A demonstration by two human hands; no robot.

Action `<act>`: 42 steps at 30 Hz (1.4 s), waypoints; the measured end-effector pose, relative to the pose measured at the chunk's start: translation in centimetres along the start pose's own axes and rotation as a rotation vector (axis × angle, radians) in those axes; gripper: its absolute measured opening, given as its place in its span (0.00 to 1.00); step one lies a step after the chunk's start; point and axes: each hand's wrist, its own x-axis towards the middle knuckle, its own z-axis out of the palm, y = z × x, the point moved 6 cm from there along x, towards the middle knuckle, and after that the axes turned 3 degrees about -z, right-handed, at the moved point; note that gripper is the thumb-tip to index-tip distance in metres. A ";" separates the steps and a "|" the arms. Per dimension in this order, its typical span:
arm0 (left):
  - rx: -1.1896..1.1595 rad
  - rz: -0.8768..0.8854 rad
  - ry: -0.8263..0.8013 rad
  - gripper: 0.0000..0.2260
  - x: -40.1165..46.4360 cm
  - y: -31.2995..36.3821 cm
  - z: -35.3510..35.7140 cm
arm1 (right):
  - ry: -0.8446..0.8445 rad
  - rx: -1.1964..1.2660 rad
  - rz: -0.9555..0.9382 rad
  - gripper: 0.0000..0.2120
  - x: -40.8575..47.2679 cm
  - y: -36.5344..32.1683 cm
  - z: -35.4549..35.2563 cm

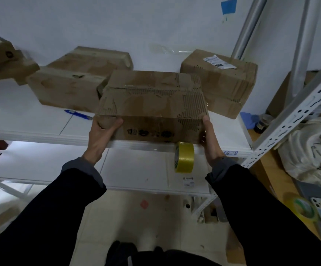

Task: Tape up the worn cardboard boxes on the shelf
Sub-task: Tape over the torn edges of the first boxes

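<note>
Fingers (115, 122) of both hands clamp worn box (152, 106) ends; stiff but scuffed, probably light; grip ends.

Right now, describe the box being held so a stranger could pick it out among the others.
Find the white shelf against the wall, where several brown cardboard boxes sit. The held box is the one nearest the front edge, gripped at its ends by the left hand and right hand. Only it has its top skin torn away to bare corrugation, with a yellow tape roll hanging just below.
</note>
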 end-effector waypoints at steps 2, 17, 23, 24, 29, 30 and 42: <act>-0.027 0.007 -0.013 0.47 0.0 0.2 0.1 | -0.001 -0.012 0.000 0.44 -0.1 0.0 -0.1; -0.179 -0.023 -0.056 0.37 -0.6 1.4 0.9 | 0.036 0.075 0.021 0.44 -1.5 -0.8 0.2; -0.164 -0.002 -0.007 0.37 -0.7 2.5 0.9 | 0.053 0.023 0.009 0.45 -1.4 -1.7 -0.2; -0.147 0.003 0.001 0.36 -0.6 2.8 0.8 | 0.058 0.008 0.010 0.46 -1.2 -1.9 -0.3; 0.002 0.028 0.080 0.51 -0.5 5.5 0.0 | 0.167 -0.119 -0.035 0.40 -1.3 -4.1 -1.1; 0.020 0.041 0.089 0.52 -0.5 6.2 -0.1 | 0.182 -0.155 -0.056 0.41 -1.3 -4.7 -1.3; 0.402 0.116 0.131 0.41 0.0 16.1 -1.8 | 0.186 -0.428 -0.244 0.09 -0.9 -12.9 -2.2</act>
